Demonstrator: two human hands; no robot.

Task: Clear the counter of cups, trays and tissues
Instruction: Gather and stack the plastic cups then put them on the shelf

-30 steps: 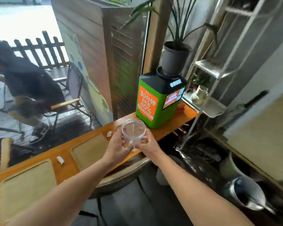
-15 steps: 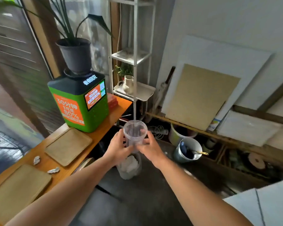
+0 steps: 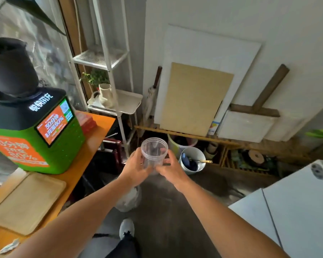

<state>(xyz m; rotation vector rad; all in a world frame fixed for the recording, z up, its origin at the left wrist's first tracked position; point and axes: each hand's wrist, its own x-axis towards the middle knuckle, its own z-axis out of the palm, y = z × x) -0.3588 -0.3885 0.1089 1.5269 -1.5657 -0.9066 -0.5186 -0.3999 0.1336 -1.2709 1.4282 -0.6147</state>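
A clear plastic cup (image 3: pixel 154 151) is held upright in front of me, away from the counter and above the floor. My left hand (image 3: pixel 135 169) grips its left side and my right hand (image 3: pixel 171 169) grips its right side. On the orange wooden counter (image 3: pixel 93 144) at the left lies a tan tray (image 3: pixel 24 203). A crumpled white tissue (image 3: pixel 8 247) rests near the counter's front end, at the bottom left. Below my hands a clear bag of white waste (image 3: pixel 128 201) stands on the floor, partly hidden by my left arm.
A green and black kiosk box (image 3: pixel 34 135) with a potted plant on top stands on the counter. A white metal shelf (image 3: pixel 117 103) holds a small vase. A white bucket (image 3: pixel 192 160) sits on the floor; boards lean on the wall. A white surface (image 3: pixel 295 211) is at right.
My view has swung right, away from the counter toward the wall and floor. Both hands still hold the cup, now over the floor near the bucket and above the waste bag.
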